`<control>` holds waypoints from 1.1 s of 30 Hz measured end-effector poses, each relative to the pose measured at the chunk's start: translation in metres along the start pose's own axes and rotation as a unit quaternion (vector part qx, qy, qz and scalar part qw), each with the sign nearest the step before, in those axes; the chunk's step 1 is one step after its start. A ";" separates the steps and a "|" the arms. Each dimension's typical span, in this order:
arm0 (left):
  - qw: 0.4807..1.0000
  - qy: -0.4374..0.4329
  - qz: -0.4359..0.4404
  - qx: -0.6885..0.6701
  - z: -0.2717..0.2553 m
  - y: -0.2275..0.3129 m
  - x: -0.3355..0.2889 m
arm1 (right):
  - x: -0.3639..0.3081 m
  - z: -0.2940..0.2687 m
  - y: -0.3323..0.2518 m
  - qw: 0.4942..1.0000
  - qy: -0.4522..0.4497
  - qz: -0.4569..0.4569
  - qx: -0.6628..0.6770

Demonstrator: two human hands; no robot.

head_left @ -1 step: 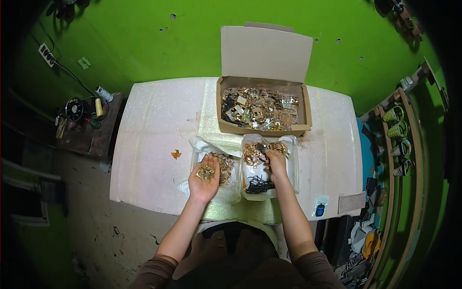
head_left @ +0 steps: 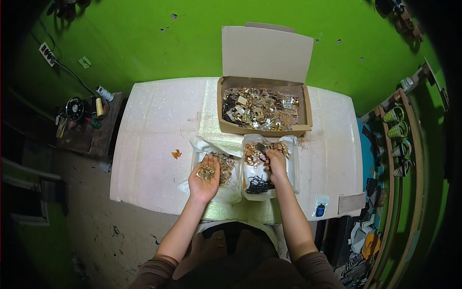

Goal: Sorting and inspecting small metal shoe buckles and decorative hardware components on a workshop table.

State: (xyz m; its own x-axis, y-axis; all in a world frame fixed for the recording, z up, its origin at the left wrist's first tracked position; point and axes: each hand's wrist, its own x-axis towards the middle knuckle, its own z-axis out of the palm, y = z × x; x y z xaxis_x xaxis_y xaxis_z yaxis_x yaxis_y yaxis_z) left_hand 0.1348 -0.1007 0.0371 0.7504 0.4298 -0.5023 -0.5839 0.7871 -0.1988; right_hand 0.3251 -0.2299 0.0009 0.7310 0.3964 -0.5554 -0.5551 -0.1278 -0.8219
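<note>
Our left hand [head_left: 202,189] lies palm up over the left tray [head_left: 234,196], its fingers stretched out side by side and a small heap of gold-coloured pieces [head_left: 206,172] resting on them and the palm. More mixed metal pieces [head_left: 225,169] lie in that lined tray, just beside the hand. Our right hand [head_left: 277,166] reaches into the right tray [head_left: 295,176], fingers bent down at a dark piece [head_left: 261,147] among gold-toned fittings [head_left: 251,155]; we cannot tell whether they grip it. Black beaded strands [head_left: 259,185] lie nearer us in the same tray. Both trays stand side by side on the pale worktop [head_left: 154,120], and behind them we see an open cardboard box [head_left: 264,129] filled with assorted shiny fittings [head_left: 262,108].
</note>
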 end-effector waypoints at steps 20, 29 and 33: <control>0.995 -0.047 -0.085 0.022 -0.013 -0.014 0.002 | -0.058 -0.023 0.028 0.989 -0.035 -0.131 -0.061; 0.990 -0.054 -0.109 0.064 -0.010 -0.023 -0.007 | -0.051 -0.002 0.010 0.880 0.036 -0.303 -0.364; 0.992 -0.047 -0.102 0.059 -0.012 -0.023 -0.002 | -0.023 0.010 0.001 0.830 0.093 -0.332 -0.439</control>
State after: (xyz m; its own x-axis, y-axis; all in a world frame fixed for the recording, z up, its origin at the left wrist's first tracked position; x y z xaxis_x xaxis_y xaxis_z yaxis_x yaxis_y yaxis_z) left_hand 0.1427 -0.1251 0.0328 0.8783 0.2904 -0.3798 -0.3799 0.9062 -0.1857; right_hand 0.3039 -0.2298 0.0145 0.8541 0.5076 0.1134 0.4376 -0.5836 -0.6841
